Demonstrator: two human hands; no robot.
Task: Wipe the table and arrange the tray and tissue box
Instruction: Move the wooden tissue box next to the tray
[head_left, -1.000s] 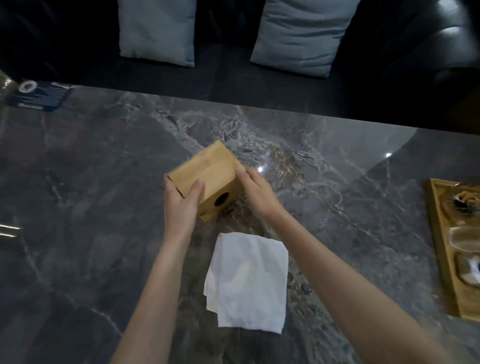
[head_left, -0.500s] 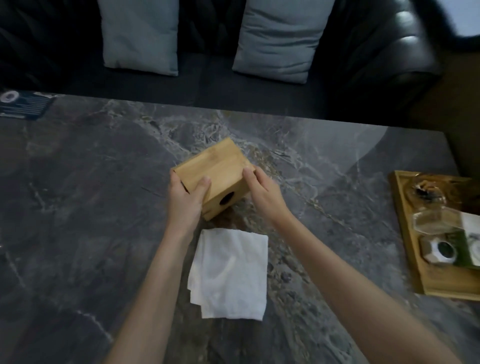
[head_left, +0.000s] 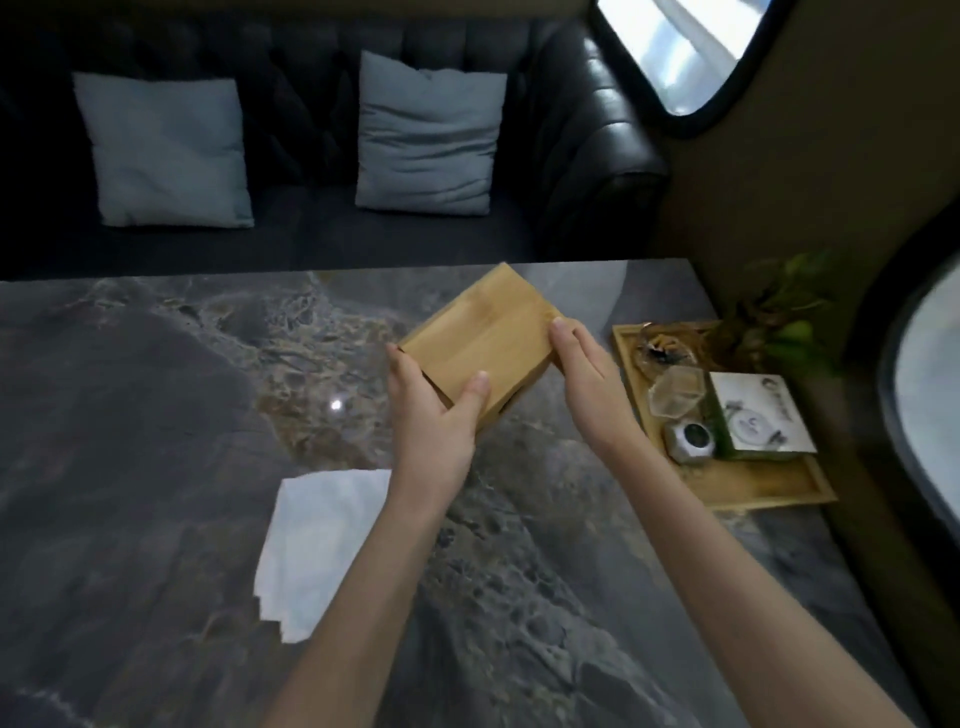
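A wooden tissue box (head_left: 480, 343) is held between both hands above the dark marble table (head_left: 156, 441), tilted, near the table's far right part. My left hand (head_left: 431, 415) grips its near left corner, thumb on top. My right hand (head_left: 584, 379) presses against its right side. A white folded cloth (head_left: 317, 540) lies flat on the table, left of my left forearm. A wooden tray (head_left: 753, 486) sits at the table's right edge, to the right of my right hand.
In the tray are a white-topped box (head_left: 758, 415), a clear hexagonal lid (head_left: 675, 392), a small grey jar (head_left: 691, 439) and a glass dish (head_left: 662, 348). A plant (head_left: 779, 317) stands behind it. A dark sofa with two grey cushions (head_left: 426, 135) runs along the far edge.
Both hands have carried the tissue box to the right, toward the tray. The view has swung right, and the cloth stays behind on the left.
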